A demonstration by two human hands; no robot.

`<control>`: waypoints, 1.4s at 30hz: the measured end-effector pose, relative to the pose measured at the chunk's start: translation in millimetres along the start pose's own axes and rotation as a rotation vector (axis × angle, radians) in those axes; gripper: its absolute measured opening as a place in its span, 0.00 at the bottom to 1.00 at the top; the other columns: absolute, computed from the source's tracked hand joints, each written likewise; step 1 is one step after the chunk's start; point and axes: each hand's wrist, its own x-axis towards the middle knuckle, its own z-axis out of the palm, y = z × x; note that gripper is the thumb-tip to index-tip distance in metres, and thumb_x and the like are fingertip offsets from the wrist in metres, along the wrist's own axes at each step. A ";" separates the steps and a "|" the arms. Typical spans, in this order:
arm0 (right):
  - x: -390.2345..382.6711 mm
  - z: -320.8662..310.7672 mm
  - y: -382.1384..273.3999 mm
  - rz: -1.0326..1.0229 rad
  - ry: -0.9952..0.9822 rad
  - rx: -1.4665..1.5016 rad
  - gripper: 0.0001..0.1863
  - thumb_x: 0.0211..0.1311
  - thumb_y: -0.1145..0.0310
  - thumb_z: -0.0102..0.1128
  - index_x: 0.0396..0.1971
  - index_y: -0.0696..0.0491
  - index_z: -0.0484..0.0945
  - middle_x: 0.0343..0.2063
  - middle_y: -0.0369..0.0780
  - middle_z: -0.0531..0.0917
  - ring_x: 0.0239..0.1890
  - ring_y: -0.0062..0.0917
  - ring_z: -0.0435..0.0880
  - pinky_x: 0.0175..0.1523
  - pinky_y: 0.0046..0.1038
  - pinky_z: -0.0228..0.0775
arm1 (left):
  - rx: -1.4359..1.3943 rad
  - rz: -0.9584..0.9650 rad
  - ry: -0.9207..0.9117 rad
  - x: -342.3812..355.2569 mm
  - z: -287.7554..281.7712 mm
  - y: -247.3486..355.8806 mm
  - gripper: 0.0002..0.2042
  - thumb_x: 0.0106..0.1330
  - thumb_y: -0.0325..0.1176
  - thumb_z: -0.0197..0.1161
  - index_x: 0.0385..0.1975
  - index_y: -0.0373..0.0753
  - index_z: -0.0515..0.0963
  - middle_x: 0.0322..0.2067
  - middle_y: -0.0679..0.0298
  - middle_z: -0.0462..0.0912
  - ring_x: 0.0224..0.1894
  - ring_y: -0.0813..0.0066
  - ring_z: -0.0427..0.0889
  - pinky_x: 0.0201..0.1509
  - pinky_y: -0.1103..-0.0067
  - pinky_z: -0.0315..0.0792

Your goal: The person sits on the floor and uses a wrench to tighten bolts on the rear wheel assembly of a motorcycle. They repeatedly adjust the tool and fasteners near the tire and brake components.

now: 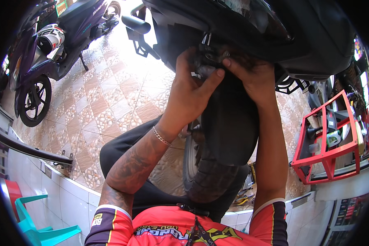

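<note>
The dark front of a motor scooter (311, 41) fills the upper view, with its black front mudguard (233, 119) and tyre (213, 180) between my forearms. Just above the mudguard, both hands meet at a small dark fitting with metal bits (209, 53). My left hand (188, 92) closes round its left side, thumb and forefinger bent towards each other. My right hand (254, 78) is closed at its right side, thumb foremost by a small metal piece, the other fingers hidden under the bodywork. What either hand pinches is too dark and covered to name.
Another scooter (37, 78) with a white helmet (51, 39) stands at the far left on the tiled floor (98, 123). To the right is a red metal frame rack (328, 143) with bottles and tools. Yellow-handled pliers (242, 201) lie near the wheel; a teal chair (49, 229) stands lower left.
</note>
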 end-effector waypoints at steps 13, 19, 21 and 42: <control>21.3 -36.9 26.1 -0.402 -0.169 -0.988 0.17 0.69 0.68 0.65 0.55 0.60 0.83 0.48 0.40 0.88 0.49 0.31 0.88 0.57 0.29 0.77 | 0.039 0.107 0.064 5.5 1.9 -8.1 0.36 0.66 0.42 0.75 0.65 0.31 0.62 0.40 0.58 0.82 0.32 0.81 0.81 0.30 0.84 0.73; 30.3 -4.3 19.2 0.156 0.120 -0.050 0.24 0.58 0.68 0.78 0.53 0.57 0.81 0.48 0.39 0.83 0.49 0.26 0.81 0.56 0.30 0.75 | -0.001 0.010 -0.008 15.4 -7.1 -8.2 0.30 0.72 0.36 0.68 0.67 0.32 0.62 0.50 0.59 0.77 0.44 0.80 0.77 0.40 0.83 0.72; 35.2 2.7 21.9 0.119 0.100 0.022 0.23 0.58 0.67 0.77 0.53 0.57 0.81 0.48 0.39 0.83 0.48 0.26 0.82 0.54 0.31 0.76 | -0.027 0.059 -0.019 15.5 -14.1 -12.4 0.29 0.72 0.36 0.67 0.67 0.32 0.62 0.48 0.61 0.77 0.43 0.82 0.76 0.40 0.84 0.72; 33.7 1.5 24.5 0.076 0.051 0.048 0.20 0.64 0.69 0.69 0.54 0.56 0.77 0.42 0.37 0.79 0.41 0.25 0.80 0.44 0.30 0.76 | -0.025 0.144 0.056 32.8 -3.3 -35.4 0.32 0.69 0.36 0.71 0.66 0.33 0.62 0.39 0.65 0.77 0.33 0.84 0.76 0.35 0.85 0.72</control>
